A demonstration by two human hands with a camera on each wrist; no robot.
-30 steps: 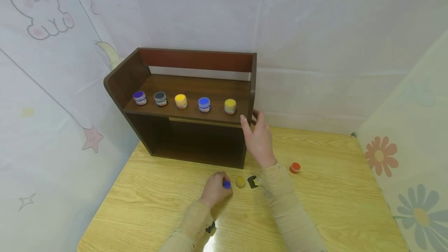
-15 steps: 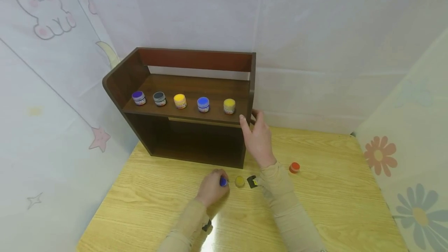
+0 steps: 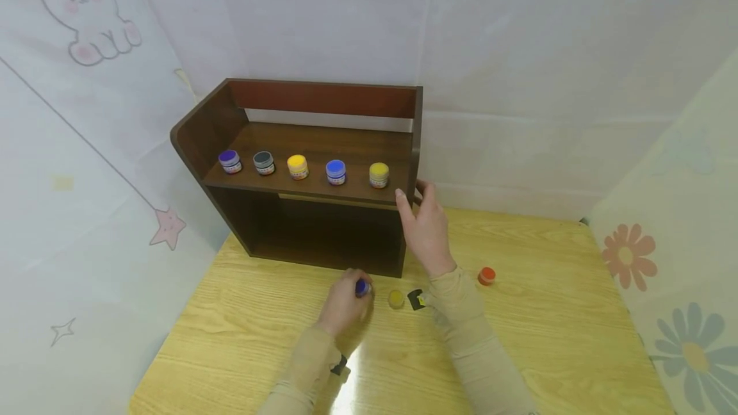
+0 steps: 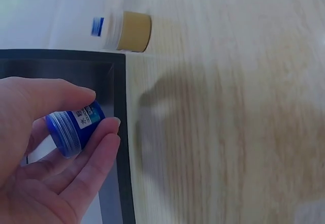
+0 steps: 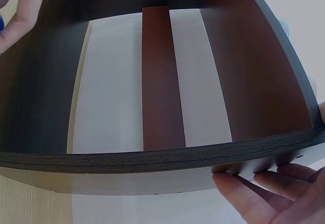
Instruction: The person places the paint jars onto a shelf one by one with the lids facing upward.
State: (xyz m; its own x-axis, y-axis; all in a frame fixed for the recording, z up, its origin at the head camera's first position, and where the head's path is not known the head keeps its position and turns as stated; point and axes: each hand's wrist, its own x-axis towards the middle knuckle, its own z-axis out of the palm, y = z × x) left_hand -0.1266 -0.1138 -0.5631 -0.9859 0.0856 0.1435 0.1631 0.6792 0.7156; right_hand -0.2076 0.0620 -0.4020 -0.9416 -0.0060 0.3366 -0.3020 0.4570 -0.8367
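My left hand (image 3: pixel 344 303) pinches a small blue paint jar (image 4: pixel 76 125) between thumb and fingers, low in front of the dark wooden shelf (image 3: pixel 334 194). Tilted on its side in the left wrist view, the jar shows its ribbed lid and label. At the shelf's right side panel, my right hand (image 3: pixel 425 229) grips, thumb on the front edge and fingers on the outer face. In the right wrist view those fingers (image 5: pixel 244 196) touch the panel. Just right of my left hand stands a jar with a dull yellow lid (image 3: pixel 396 300).
Several paint jars line the upper board's front: purple (image 3: pixel 230 162), black (image 3: pixel 264 163), yellow (image 3: pixel 298 167), blue (image 3: pixel 336 172) and olive yellow (image 3: pixel 378 175). A red jar (image 3: pixel 487 276) stands on the table (image 3: pixel 548 325) right of my right forearm. A printed cloth (image 3: pixel 519 82) hangs behind.
My left hand has moved forward and slightly left with the blue paint jar, nearer the shelf's lower front. The right hand keeps its place on the side panel.
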